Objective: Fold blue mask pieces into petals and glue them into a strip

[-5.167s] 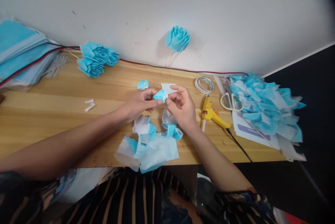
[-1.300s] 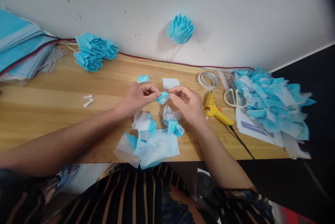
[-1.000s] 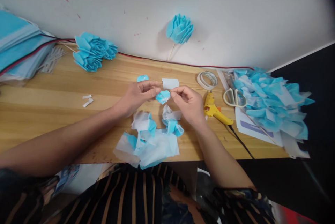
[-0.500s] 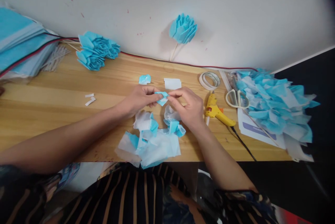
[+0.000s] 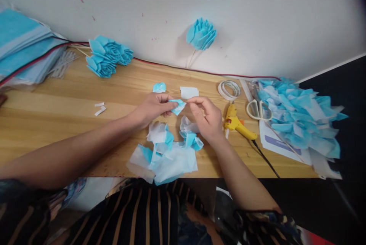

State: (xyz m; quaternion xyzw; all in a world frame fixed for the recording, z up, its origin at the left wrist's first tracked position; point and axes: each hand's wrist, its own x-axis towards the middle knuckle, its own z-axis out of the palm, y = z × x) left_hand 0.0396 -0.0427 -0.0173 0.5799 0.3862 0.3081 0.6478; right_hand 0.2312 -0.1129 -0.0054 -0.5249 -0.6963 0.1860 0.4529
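Note:
Near the middle of the table, my left hand (image 5: 154,108) pinches a small folded piece of blue fabric (image 5: 177,107) between thumb and fingers. My right hand (image 5: 207,117) is just right of it, fingers bent and the thumb slightly apart from the index finger. The index fingertip is close to the fabric's right corner; whether it touches cannot be made out. Below both hands lie crumpled blue and white fabric pieces (image 5: 174,163). Beyond them are a small folded blue piece (image 5: 159,87) and a stack of white pieces (image 5: 189,92).
A yellow glue gun (image 5: 236,122), a tape roll (image 5: 229,90) and white-handled scissors (image 5: 259,110) lie to the right, beside a heap of blue petals (image 5: 303,111). Blue fabric flowers (image 5: 107,56) lie at back left; another flower (image 5: 201,34) leans on the wall. Blue sheets (image 5: 25,46) are stacked far left.
My right fingertips have drawn slightly away from the blue piece, which shows more of its right corner. My left hand keeps its pinch. The whole view has shifted slightly.

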